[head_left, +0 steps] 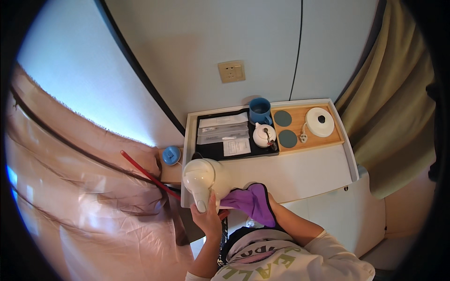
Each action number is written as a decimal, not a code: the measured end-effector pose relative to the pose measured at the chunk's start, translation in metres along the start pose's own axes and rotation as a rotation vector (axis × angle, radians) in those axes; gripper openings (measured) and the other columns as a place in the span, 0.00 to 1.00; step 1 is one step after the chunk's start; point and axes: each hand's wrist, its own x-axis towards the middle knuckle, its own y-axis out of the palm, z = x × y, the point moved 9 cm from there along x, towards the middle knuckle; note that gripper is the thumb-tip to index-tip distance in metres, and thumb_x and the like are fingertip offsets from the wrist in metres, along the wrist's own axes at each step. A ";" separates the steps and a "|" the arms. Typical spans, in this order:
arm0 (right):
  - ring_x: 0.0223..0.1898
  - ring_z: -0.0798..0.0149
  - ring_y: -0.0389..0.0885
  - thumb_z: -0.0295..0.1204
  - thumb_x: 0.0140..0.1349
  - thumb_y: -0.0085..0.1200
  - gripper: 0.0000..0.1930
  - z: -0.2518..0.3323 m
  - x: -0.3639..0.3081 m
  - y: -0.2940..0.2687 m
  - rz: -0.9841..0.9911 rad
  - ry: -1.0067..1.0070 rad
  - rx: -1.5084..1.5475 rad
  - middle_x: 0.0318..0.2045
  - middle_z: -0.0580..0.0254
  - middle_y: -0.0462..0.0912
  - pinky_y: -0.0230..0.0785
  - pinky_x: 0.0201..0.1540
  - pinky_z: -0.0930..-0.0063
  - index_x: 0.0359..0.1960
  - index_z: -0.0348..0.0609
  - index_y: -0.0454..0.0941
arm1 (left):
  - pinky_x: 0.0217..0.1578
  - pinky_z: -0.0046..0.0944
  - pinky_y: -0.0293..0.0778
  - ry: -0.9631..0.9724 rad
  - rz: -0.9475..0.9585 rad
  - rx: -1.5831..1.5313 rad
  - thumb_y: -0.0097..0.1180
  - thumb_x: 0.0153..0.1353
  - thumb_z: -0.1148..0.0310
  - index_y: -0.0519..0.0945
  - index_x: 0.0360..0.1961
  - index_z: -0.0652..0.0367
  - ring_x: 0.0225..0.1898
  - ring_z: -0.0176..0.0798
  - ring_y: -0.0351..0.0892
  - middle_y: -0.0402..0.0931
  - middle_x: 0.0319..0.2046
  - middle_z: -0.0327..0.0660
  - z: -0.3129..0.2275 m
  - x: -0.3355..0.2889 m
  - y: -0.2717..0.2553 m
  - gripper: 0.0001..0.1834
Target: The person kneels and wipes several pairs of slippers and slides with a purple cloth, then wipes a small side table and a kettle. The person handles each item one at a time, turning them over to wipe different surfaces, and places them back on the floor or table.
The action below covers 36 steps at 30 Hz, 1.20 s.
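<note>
A white electric kettle [220,174] is at the left front corner of the white-rimmed table [300,171], its lid upward and its handle toward me. My left hand [207,220] is closed round the lower part of that handle. Against the kettle's right side lies a purple cloth [253,202] with a dark edge. My right hand [275,206] holds this cloth, which covers its fingers. Whether the kettle's base touches the table cannot be seen.
On the table's far side, a black tray [215,153] carries packets, a blue mug [260,110] and a small white teapot [263,136]. A wooden tray [300,149] beside it bears two dark round coasters and a white kettle base [319,122] with its plug. Pinkish curtain hangs left.
</note>
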 end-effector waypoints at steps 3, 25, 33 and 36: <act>0.44 0.53 0.77 0.40 0.67 0.37 0.21 0.006 0.003 0.010 0.037 -0.025 -0.045 0.46 0.51 0.76 0.72 0.49 0.62 0.51 0.34 0.68 | 0.36 0.29 0.69 0.064 0.007 -0.072 0.58 0.59 0.67 0.69 0.42 0.69 0.34 0.31 0.72 0.73 0.35 0.41 -0.009 0.007 0.000 0.17; 0.56 0.56 0.69 0.38 0.64 0.33 0.25 0.209 -0.173 -0.019 0.014 -0.807 0.528 0.58 0.54 0.69 0.60 0.59 0.67 0.58 0.37 0.63 | 0.45 0.40 0.62 0.647 0.597 0.110 0.57 0.54 0.73 0.66 0.45 0.63 0.41 0.41 0.64 0.66 0.39 0.46 -0.048 -0.083 0.141 0.19; 0.59 0.56 0.66 0.38 0.68 0.32 0.24 0.276 -0.208 -0.132 -0.154 -0.954 0.589 0.58 0.53 0.67 0.57 0.62 0.64 0.61 0.37 0.60 | 0.51 0.45 0.64 0.571 0.787 0.424 0.62 0.54 0.62 0.65 0.53 0.66 0.51 0.52 0.65 0.66 0.47 0.56 0.008 -0.095 0.399 0.30; 0.60 0.58 0.63 0.34 0.69 0.35 0.23 0.304 -0.218 -0.183 -0.422 -1.276 0.390 0.60 0.56 0.63 0.53 0.63 0.66 0.62 0.36 0.55 | 0.50 0.45 0.66 0.523 0.691 0.632 0.61 0.54 0.56 0.64 0.54 0.69 0.50 0.51 0.68 0.67 0.48 0.57 0.020 -0.070 0.465 0.34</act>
